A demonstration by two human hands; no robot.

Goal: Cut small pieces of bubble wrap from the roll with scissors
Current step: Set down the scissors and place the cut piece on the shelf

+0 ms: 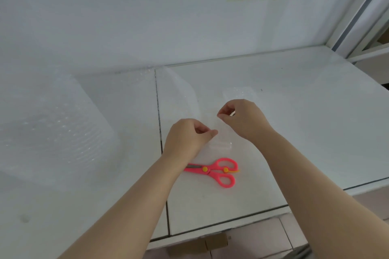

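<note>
White tabletop (273, 94) (seam down its middle), pale wall (126, 17) behind, tiled floor (263, 239) below, soft even light

A white table (294, 122), split by a dark seam left of centre, carries a large roll of bubble wrap (48, 124) at its left side. Pink scissors (216, 171) with yellow studs lie closed near the front edge; a small cut bubble wrap piece (239, 93) rests farther back.

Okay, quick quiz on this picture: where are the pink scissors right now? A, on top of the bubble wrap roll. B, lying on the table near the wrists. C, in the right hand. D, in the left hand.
B: the pink scissors lie flat on the white table, while the left hand and right hand pinch a clear piece of bubble wrap between them.
</note>
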